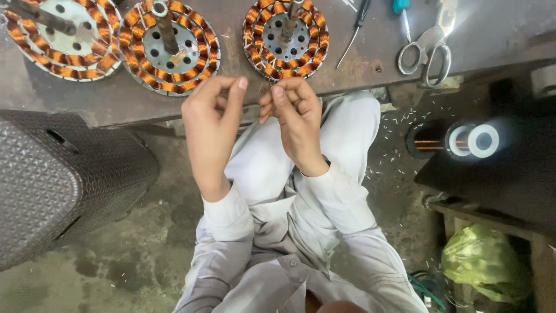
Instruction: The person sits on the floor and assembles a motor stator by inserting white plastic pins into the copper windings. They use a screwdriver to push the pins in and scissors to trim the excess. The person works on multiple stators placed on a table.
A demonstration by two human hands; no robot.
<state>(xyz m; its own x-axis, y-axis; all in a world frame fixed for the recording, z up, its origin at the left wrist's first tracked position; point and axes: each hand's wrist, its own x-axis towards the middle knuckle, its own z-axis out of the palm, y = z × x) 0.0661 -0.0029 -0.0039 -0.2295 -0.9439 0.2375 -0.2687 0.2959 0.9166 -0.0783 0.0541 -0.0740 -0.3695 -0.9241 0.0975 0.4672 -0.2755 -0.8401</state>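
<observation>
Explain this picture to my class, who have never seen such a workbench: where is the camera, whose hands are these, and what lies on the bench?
The camera sits on a person's head, looking down at their lap and hands. The left hand and right hand pinch something very thin between the fingertips, perhaps wire; too fine to tell. On the bench lie three round metal discs wound with copper coils, the nearest just beyond the hands. Further right lie scissors and a screwdriver.

Both hands' fingers (240, 87) pinching thin wire (267, 87)
</observation>
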